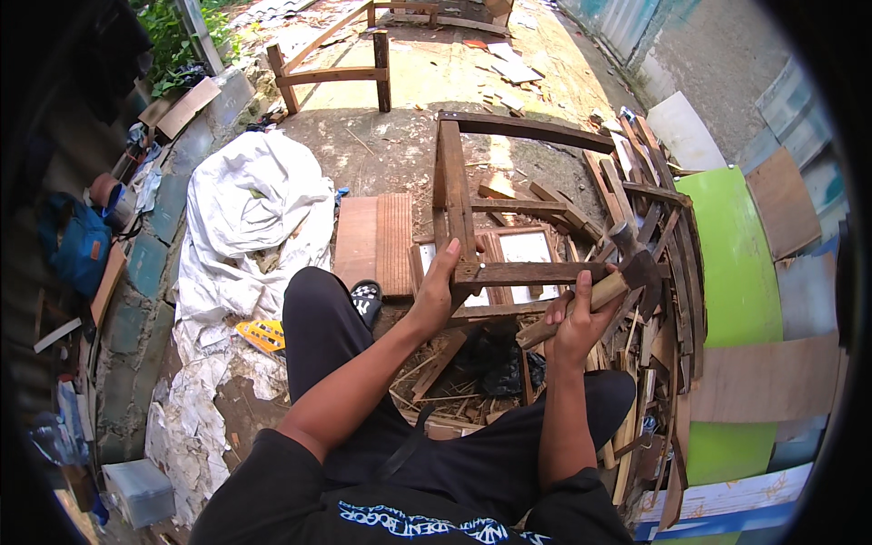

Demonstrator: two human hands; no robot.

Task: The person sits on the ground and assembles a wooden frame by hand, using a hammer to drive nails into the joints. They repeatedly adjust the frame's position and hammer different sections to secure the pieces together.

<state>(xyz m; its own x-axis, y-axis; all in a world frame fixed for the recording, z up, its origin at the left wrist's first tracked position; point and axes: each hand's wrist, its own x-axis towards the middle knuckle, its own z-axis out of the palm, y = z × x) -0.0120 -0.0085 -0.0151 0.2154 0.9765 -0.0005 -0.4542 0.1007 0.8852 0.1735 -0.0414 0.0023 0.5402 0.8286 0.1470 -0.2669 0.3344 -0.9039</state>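
Note:
A dark wooden frame [454, 177] made of nailed bars stands in front of me, between and beyond my knees. My left hand [438, 289] is closed around its near left corner, with the thumb lying along the upright. In my right hand [581, 325] is a hammer [610, 289], gripped by its pale wooden handle. Its dark metal head points up and to the right, by the right end of the frame's near bar. The right fingers curl behind the handle and are partly hidden; whether they also touch the bar, I cannot tell.
Scrap wood strips [668, 300] are piled along the right, beside a lime-green panel [734, 300]. White cloth [254, 195] lies to the left, near a yellow perforated piece [262, 335]. Brown boards [374, 241] lie ahead. Another wooden frame [332, 75] stands farther off.

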